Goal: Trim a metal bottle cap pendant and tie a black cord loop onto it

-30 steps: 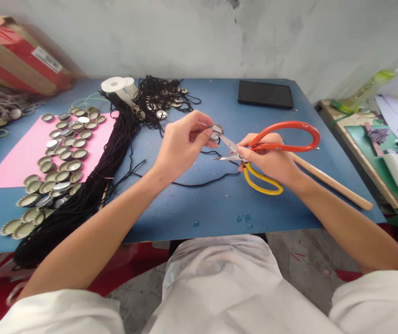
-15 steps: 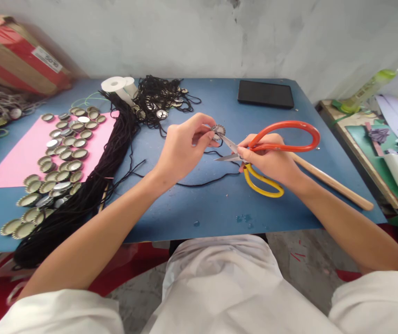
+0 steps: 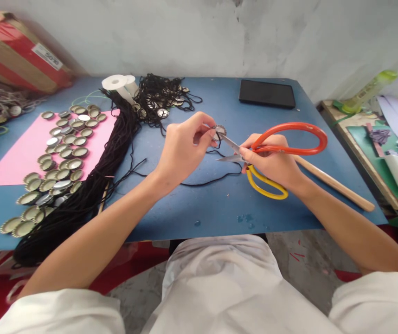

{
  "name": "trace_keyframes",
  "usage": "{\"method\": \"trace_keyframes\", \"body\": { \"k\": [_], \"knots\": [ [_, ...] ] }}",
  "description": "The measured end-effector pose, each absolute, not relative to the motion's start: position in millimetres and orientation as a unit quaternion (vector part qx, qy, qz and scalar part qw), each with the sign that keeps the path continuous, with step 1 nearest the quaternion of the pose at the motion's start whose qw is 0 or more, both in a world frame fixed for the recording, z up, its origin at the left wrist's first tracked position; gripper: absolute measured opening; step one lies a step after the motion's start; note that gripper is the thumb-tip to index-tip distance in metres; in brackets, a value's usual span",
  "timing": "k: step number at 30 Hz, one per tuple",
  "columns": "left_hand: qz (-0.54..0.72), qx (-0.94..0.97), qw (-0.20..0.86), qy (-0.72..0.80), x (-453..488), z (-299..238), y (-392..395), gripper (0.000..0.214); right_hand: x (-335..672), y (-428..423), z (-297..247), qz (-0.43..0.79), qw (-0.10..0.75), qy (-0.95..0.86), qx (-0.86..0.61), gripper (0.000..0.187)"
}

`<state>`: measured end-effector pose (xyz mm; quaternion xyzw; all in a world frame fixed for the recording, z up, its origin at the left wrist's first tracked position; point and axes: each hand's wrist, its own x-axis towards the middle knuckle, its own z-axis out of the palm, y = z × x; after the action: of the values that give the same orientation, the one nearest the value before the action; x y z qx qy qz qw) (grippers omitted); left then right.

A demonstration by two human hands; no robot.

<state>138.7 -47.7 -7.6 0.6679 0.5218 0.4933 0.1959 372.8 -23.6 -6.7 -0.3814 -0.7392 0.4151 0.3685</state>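
Right now the left hand pinches a crimped metal cap btwn thumb & fingertips, held up over the middle of the blue table, not resting on it. The right hand is closed round the handles of big scissors: orange loop on top w/ fingers through it, yellow loop below, low over the tabletop. Blades are parted a little. The upper blade's tip touches the cap's edge; the lower blade points left just beneath. A thin black cord lies on the table under both hands, running left from the scissors; whether it is tied to the cap can't be told. Far left lies a pink sheet w/ many loose caps on & beside it. A thick cord bundle runs diag. along the sheet's right edge, w/ a white spool at its far end. A wooden stick lies behind the right wrist, a flat black slab sits near the back edge, & a taped box stands at back left.
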Motion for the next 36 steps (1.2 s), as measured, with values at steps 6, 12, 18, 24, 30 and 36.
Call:
{"method": "trace_keyframes", "body": {
  "k": [6,12,18,24,30,36],
  "knots": [
    [0.497,0.66,0.202,0.526,136.8,-8.6,-44.8,0.006,373.1,-26.2,-5.1,0.403,0.369,-0.746,-0.381,0.018],
    [0.497,0.657,0.22,0.523,139.5,-7.3,-47.8,0.008,370.9,-26.4,-5.8,0.42,0.372,-0.735,-0.38,0.018],
    [0.499,0.656,0.22,0.521,139.3,-7.0,-47.7,0.009,372.0,-26.0,-6.6,0.421,0.369,-0.738,-0.376,0.017],
    [0.499,0.657,0.219,0.521,139.2,-7.3,-47.1,0.006,373.1,-24.9,-6.8,0.437,0.364,-0.734,-0.371,0.017],
    [0.498,0.659,0.221,0.519,139.9,-7.1,-47.9,0.008,372.2,-24.1,-8.2,0.44,0.367,-0.731,-0.371,0.017],
    [0.492,0.677,0.206,0.507,139.0,-9.0,-47.2,0.005,372.0,-24.5,-6.4,0.44,0.36,-0.73,-0.378,0.017]
  ]
}}
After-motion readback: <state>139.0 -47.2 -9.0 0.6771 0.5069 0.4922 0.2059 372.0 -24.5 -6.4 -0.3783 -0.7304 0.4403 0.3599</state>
